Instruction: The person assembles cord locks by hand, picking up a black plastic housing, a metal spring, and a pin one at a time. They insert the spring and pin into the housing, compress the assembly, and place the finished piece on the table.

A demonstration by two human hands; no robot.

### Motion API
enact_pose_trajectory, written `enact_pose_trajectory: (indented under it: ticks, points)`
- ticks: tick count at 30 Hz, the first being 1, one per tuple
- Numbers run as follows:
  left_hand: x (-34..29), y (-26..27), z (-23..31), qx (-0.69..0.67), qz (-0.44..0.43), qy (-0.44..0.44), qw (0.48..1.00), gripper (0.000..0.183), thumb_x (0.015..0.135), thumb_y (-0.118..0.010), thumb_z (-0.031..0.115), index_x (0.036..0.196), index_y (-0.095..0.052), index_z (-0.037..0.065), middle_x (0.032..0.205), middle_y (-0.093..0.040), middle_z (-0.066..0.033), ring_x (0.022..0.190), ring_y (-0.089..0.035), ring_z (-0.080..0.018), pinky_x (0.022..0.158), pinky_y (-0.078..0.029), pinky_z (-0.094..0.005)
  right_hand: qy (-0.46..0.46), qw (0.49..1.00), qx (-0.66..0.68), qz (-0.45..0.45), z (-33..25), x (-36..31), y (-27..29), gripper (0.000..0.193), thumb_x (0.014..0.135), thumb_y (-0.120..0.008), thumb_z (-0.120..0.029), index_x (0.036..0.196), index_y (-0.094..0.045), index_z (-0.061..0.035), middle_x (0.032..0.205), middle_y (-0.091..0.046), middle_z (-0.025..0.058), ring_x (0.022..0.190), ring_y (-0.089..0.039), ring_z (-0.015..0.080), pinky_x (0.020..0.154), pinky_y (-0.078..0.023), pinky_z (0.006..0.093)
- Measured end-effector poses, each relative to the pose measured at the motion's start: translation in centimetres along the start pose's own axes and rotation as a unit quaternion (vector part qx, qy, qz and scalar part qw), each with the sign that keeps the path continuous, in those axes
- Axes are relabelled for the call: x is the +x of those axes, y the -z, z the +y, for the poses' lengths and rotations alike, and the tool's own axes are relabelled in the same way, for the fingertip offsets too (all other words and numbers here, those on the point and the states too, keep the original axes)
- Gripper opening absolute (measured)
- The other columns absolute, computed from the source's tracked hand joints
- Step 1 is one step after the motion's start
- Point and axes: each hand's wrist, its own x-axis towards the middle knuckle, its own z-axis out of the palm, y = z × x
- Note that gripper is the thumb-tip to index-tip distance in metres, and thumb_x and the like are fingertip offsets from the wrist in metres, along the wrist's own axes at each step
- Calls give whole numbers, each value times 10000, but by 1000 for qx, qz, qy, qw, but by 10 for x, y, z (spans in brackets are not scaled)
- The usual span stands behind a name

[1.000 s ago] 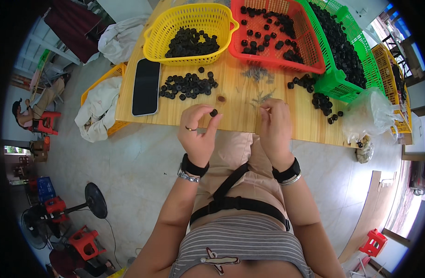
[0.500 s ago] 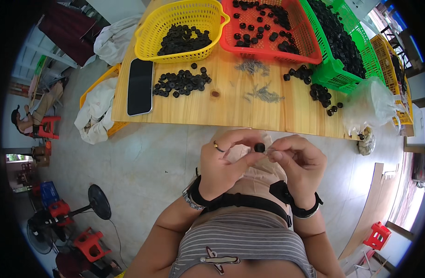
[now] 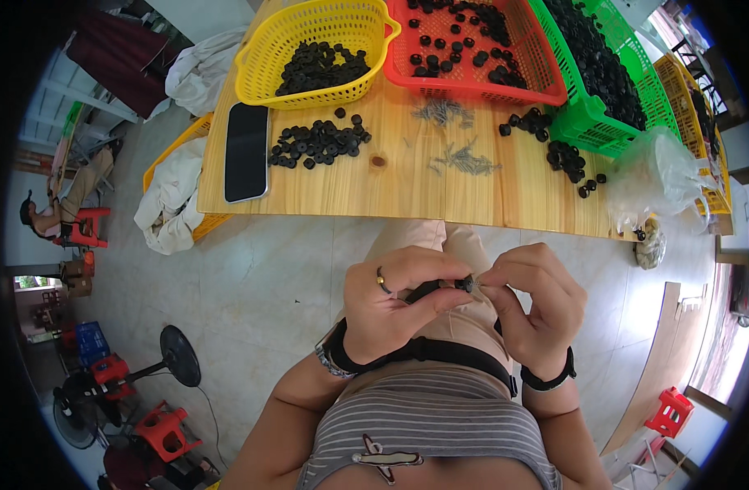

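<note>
In front of my waist, below the table edge, my left hand (image 3: 399, 298) pinches a small black round knob (image 3: 464, 283) between thumb and fingers. The knob is turned with one end toward my right hand (image 3: 544, 294). My right thumb and index finger are pinched on a small thin metal piece beside that end; the fingers hide most of it. On the table lie two piles of thin grey metal pieces (image 3: 466, 158), a spread of black washer-like discs (image 3: 319, 144) and loose black knobs (image 3: 566, 160).
A yellow basket (image 3: 252, 72) of black discs, a red basket (image 3: 472, 91) of black knobs and a green crate (image 3: 587, 122) of black parts stand along the wooden table (image 3: 350, 192). A phone (image 3: 247, 155) and plastic bag (image 3: 656, 180) lie near its ends. A fan (image 3: 179, 356) stands left.
The knob has turned in my left fingers, its end now toward my right hand. Both hands have shifted slightly downward, and the ribbed metal piece seen earlier is now mostly hidden.
</note>
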Motion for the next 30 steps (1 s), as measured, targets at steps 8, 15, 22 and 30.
enact_pose_trajectory:
  ticks: [8, 15, 22, 30]
  points:
    - [0, -1, -1, -16, 8, 47, 999, 187, 703, -680, -45, 880, -630, -12, 824, -638, -102, 713, -606, -117, 640, -480, -220, 7, 999, 34, -13, 18, -7, -1, 192, 606, -694, 50, 783, -653, -14, 765, -601, 59, 659, -562, 173, 560, -455, 256]
    - [2, -5, -6, -180, 58, 136, 973, 243, 736, -660, -29, 965, -581, -44, 866, -629, -105, 787, -603, -136, 723, -479, -235, -133, 978, 153, 44, 60, -9, 5, 139, 763, -590, -5, 885, -654, -1, 760, -617, 59, 652, -572, 127, 604, -453, 229]
    - [2, -6, -9, -188, 70, 123, 972, 243, 740, -666, -1, 959, -570, -47, 871, -630, -105, 805, -602, -136, 756, -468, -241, -268, 926, -143, 226, 115, 22, 17, 164, 795, -596, -99, 935, -603, -13, 699, -610, 57, 583, -555, 114, 556, -440, 241]
    - [0, -2, -10, -179, 53, 125, 974, 237, 742, -652, -35, 964, -569, -45, 892, -613, -98, 836, -586, -135, 773, -457, -245, -258, 906, -252, 220, 135, 24, 17, 169, 769, -640, -136, 892, -601, -27, 643, -589, 50, 545, -531, 111, 528, -421, 252]
